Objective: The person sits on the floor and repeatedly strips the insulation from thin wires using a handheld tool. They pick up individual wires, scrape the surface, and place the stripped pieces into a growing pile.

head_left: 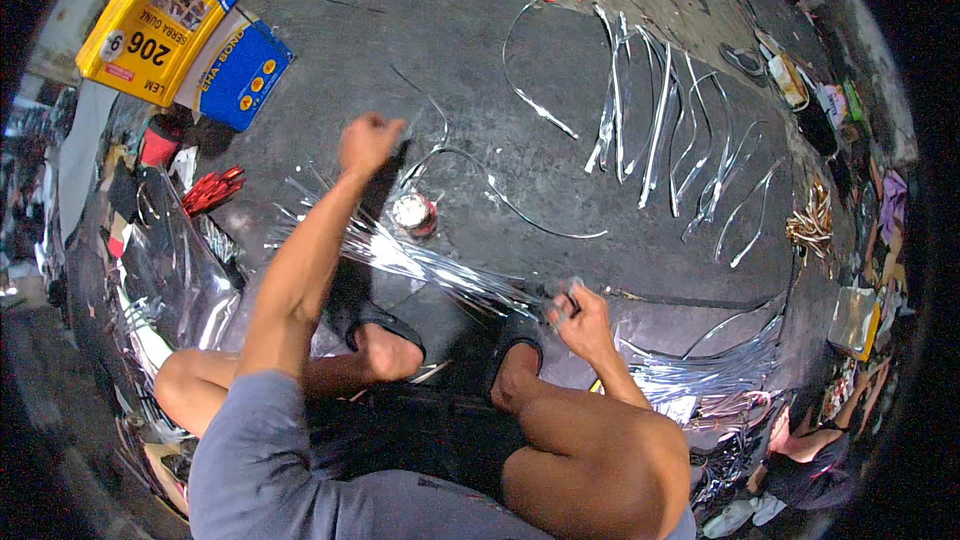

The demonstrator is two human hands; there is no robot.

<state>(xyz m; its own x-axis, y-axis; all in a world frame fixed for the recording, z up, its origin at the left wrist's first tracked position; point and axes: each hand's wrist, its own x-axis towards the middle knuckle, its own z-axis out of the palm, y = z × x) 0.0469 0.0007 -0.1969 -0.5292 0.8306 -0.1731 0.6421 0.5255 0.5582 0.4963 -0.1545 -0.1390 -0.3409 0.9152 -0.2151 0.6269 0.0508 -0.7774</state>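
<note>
My left hand [368, 145] is raised over the dark mat with its fingers pinched together. Whatever is between its fingertips is too small to make out. A thin strip [430, 100] lies just beyond it. My right hand [583, 322] is closed around something small and greyish with dark parts that I cannot identify. That hand is at the right end of a bundle of shiny silver strips [440, 270], which stretches leftward under my left forearm. Close to the bundle's middle stands a small round tin [412, 212] with a whitish top. A curved silver strip [530, 217] lies beyond the tin.
Separate silver strips [655, 125] lie in a row at far right. A yellow and blue box [160, 25] stands at far left near a red bundle [213, 190]. More silver strips [700, 370] and a gold bundle [810, 222] are on the right. Another person [810, 450] sits at lower right.
</note>
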